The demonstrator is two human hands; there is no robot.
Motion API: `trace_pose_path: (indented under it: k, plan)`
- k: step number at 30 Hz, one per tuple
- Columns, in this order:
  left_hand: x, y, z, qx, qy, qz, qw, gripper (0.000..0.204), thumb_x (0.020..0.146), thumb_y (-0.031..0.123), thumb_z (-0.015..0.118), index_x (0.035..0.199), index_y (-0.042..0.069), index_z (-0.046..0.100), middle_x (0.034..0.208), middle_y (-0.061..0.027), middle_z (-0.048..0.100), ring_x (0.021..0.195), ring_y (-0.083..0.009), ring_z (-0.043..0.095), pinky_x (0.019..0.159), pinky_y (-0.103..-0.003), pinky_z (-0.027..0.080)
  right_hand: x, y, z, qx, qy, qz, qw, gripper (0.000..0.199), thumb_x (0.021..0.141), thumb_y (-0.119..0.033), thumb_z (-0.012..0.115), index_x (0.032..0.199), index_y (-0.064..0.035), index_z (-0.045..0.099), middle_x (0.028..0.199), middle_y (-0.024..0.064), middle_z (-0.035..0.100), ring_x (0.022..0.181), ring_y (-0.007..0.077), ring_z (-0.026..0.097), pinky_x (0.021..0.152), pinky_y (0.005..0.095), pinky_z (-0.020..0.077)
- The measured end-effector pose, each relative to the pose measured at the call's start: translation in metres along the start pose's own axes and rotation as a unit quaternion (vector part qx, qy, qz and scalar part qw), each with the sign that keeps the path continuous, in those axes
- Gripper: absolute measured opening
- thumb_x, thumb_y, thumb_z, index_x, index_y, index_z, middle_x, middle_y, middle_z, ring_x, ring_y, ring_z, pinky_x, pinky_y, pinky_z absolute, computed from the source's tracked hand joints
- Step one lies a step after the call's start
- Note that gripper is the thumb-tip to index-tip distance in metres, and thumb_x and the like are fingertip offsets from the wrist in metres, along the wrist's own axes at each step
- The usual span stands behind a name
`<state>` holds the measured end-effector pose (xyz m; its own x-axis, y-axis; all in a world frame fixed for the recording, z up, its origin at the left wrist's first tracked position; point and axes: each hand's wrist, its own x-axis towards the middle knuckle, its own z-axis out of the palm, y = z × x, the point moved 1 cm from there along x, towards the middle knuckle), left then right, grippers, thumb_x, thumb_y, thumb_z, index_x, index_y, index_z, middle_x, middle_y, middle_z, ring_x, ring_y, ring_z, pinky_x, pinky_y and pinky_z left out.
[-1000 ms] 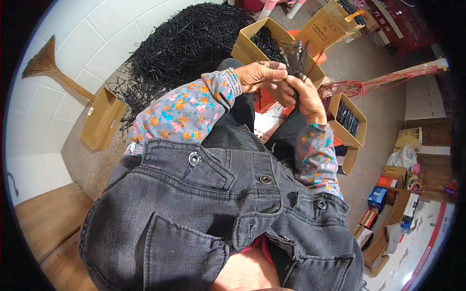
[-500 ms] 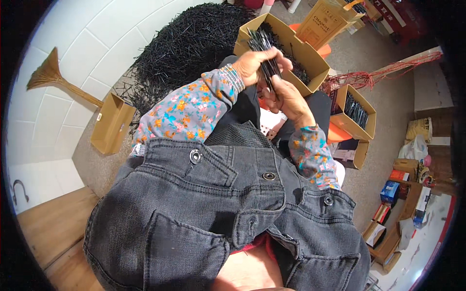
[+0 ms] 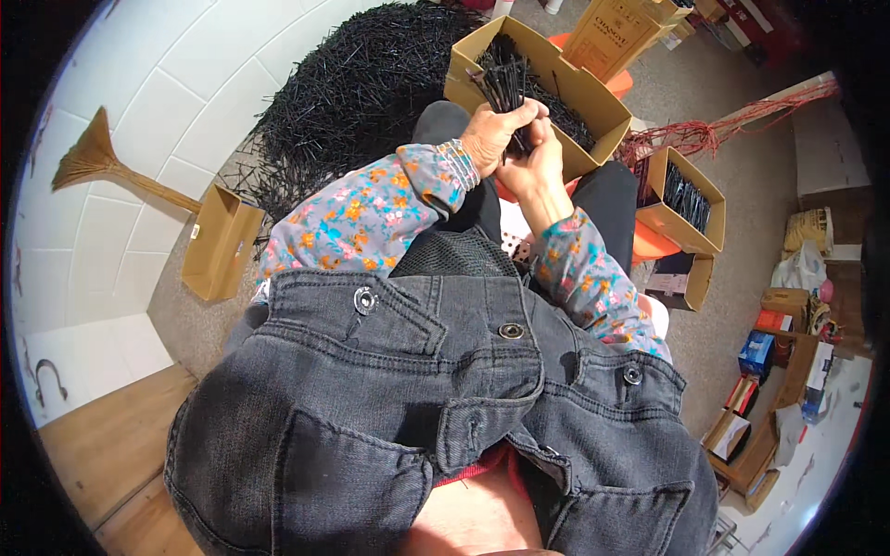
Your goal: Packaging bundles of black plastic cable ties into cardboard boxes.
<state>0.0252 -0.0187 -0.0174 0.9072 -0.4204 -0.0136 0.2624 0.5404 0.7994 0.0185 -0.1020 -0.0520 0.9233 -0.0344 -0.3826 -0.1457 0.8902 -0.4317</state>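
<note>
we find both hands together in front of the seated wearer, raised above the gap between the knees and well forward of the dark grey denim vest (image 3: 343,389). the left hand (image 3: 493,134) is clenched about a bundle of black strips (image 3: 503,85), its thumb laid across the front toward the right, its wrist bent slightly upward; we record a firm grasp. the right hand (image 3: 536,167) meets it from below and to the right, heel toward us, wrist nearly straight, bearing against the lower end of the bundle; several of its fingers are hidden, so we cannot tell how far they close. the strips fan out above the left fist, tilted a little to the left, their tips before the near side of a large open cardboard box (image 3: 610,141) that holds more of the same. the left forearm, in a floral sleeve (image 3: 348,218), slants up from lower left; the right forearm, in a matching sleeve (image 3: 593,273), rises steeply from lower right and leans inward. we further note a heap of black strips (image 3: 371,93) beyond the left arm, a smaller filled box (image 3: 684,228) beyond the right, and a straw broom (image 3: 88,153) at the far left.
</note>
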Motion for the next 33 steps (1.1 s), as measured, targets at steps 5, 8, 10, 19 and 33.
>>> trace_pose_path:
  k: [5, 8, 10, 19, 33]
  plan:
    - [-0.004, 0.020, 0.002, -0.063, -0.125, -0.136, 0.981, 0.028, 0.092, 0.027, 0.048, 0.104, 0.002, 0.053, 0.056, 0.0007, 0.043, 0.054, -0.0140, 0.051, 0.056, -0.027, 0.046, -0.014, -0.042, -0.011, 0.044, -0.354, 0.142, 0.923, 0.050, 0.092, -0.047, 0.032, 0.105, -0.0051, 0.057, 0.093, 0.0104, 0.060, 0.094, 0.0260, 0.055, 0.082, 0.0421, 0.0433]
    - [-0.013, 0.026, 0.006, -0.039, -0.189, -0.167, 0.967, 0.030, 0.092, 0.030, 0.047, 0.104, 0.003, 0.053, 0.056, 0.0012, 0.042, 0.050, -0.0130, 0.048, 0.050, -0.027, 0.043, -0.031, -0.062, 0.007, -0.063, -0.394, 0.165, 0.902, 0.048, 0.092, -0.046, 0.036, 0.105, -0.0040, 0.056, 0.091, 0.0102, 0.060, 0.091, 0.0247, 0.055, 0.080, 0.0409, 0.0432]
    - [-0.015, 0.026, 0.007, -0.024, -0.219, -0.182, 0.958, 0.031, 0.092, 0.031, 0.047, 0.104, 0.003, 0.053, 0.055, 0.0014, 0.041, 0.048, -0.0125, 0.047, 0.047, -0.027, 0.042, -0.034, -0.059, 0.019, -0.077, -0.256, 0.087, 0.960, 0.046, 0.091, -0.044, 0.041, 0.105, -0.0033, 0.056, 0.091, 0.0108, 0.060, 0.091, 0.0247, 0.055, 0.079, 0.0405, 0.0432]
    - [-0.014, 0.020, 0.006, -0.027, -0.177, -0.204, 0.962, 0.024, 0.090, 0.028, 0.051, 0.098, 0.005, 0.055, 0.057, 0.0019, 0.046, 0.041, -0.0087, 0.042, 0.036, -0.020, 0.030, -0.026, -0.077, -0.001, -0.052, -0.150, -0.015, 0.987, 0.043, 0.089, -0.042, 0.046, 0.103, -0.0026, 0.057, 0.096, 0.0121, 0.060, 0.091, 0.0256, 0.056, 0.082, 0.0406, 0.0432]
    - [-0.010, 0.013, -0.005, 0.009, -0.071, -0.161, 0.984, 0.019, 0.087, 0.017, 0.057, 0.097, 0.001, 0.056, 0.065, -0.0017, 0.058, 0.041, -0.0055, 0.042, 0.035, -0.019, 0.029, -0.043, -0.070, 0.004, -0.228, -0.125, -0.114, 0.959, 0.039, 0.092, -0.038, 0.044, 0.099, -0.0022, 0.056, 0.091, 0.0107, 0.060, 0.082, 0.0233, 0.057, 0.074, 0.0370, 0.0458]
